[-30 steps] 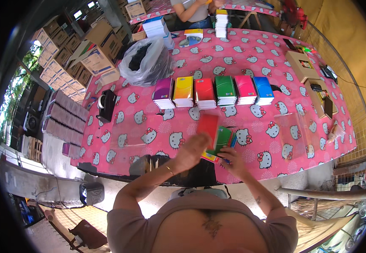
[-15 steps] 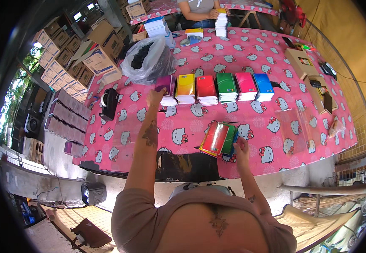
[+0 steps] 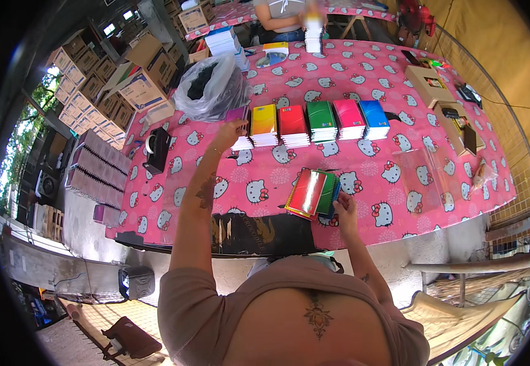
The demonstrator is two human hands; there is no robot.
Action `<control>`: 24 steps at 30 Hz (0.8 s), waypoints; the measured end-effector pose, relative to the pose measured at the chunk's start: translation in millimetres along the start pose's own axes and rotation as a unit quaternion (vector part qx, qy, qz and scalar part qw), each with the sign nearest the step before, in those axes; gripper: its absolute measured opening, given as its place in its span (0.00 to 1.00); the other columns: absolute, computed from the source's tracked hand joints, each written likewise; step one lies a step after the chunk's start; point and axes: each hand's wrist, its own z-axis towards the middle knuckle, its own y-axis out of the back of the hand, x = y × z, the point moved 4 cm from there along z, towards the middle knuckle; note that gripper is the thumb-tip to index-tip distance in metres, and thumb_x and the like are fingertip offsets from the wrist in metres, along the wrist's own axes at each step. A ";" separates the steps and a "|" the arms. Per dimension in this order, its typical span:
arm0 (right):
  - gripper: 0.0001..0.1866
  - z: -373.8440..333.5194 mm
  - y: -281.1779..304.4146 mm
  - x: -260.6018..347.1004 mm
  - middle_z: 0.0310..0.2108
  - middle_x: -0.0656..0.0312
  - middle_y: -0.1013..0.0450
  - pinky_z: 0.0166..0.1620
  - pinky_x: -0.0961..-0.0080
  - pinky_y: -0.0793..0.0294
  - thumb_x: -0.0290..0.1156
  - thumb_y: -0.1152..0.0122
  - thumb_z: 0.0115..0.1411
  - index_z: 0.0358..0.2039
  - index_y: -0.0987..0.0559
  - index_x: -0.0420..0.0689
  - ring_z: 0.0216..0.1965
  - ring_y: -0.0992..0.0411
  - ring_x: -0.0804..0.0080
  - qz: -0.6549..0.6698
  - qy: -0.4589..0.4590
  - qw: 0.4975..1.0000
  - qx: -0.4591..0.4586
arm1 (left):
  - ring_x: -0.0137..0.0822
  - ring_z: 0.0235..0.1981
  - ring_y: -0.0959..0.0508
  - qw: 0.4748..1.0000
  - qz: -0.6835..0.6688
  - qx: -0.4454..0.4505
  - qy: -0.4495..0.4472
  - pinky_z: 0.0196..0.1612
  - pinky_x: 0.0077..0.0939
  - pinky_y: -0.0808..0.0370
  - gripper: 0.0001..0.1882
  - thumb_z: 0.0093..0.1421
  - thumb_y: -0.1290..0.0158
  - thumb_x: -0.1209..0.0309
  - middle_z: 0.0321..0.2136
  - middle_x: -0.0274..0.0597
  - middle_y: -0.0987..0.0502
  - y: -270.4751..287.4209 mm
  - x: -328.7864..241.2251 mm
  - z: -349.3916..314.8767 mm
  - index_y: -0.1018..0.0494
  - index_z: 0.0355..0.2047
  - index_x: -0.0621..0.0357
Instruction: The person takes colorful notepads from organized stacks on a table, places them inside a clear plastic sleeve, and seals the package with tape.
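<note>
A row of spiral notebook stacks runs across the table: purple, yellow, red, green, pink and blue. My left hand lies over the near part of the purple stack, its fingers closed at the top notebook's right side. Closer to me is a fanned bundle of notebooks, red and green uppermost with blue and yellow edges showing below. My right hand pinches the bundle's right edge, low over the table.
Behind the purple stack sits a clear plastic bag with dark contents. A black tape dispenser stands at left, cardboard trays at right. Across the pink patterned table, another person's hands are at a white notebook stack.
My left hand has shifted from the purple stack's left side across to its right side, covering more of the cover. My right hand still holds the bundle, nearly in place.
</note>
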 end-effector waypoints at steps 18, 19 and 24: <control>0.25 37.0 -39.2 9.7 0.39 0.63 0.24 0.40 0.73 0.26 0.38 0.28 0.55 0.49 0.25 0.37 0.39 0.26 0.74 0.091 -0.181 0.979 0.031 | 0.46 0.46 0.24 0.961 -0.244 0.059 0.114 0.49 0.40 0.27 0.28 0.63 0.44 0.57 0.45 0.55 0.24 -139.2 -170.7 -137.4 0.31 0.56 0.65; 0.22 31.8 -67.5 18.3 0.39 0.61 0.24 0.40 0.70 0.23 0.34 0.28 0.55 0.47 0.25 0.40 0.39 0.25 0.72 0.084 -0.154 0.983 0.057 | 0.37 0.47 0.24 0.912 -0.335 0.108 0.210 0.49 0.36 0.27 0.27 0.66 0.46 0.57 0.47 0.47 0.23 -160.3 -141.0 -154.5 0.32 0.56 0.65; 0.25 11.2 -101.3 55.9 0.38 0.56 0.23 0.42 0.65 0.18 0.29 0.29 0.53 0.50 0.28 0.39 0.38 0.22 0.64 0.118 -0.158 0.971 0.137 | 0.38 0.56 0.28 0.772 -0.613 0.090 0.138 0.60 0.31 0.33 0.28 0.61 0.44 0.67 0.55 0.47 0.28 -147.7 -133.5 -193.7 0.36 0.59 0.64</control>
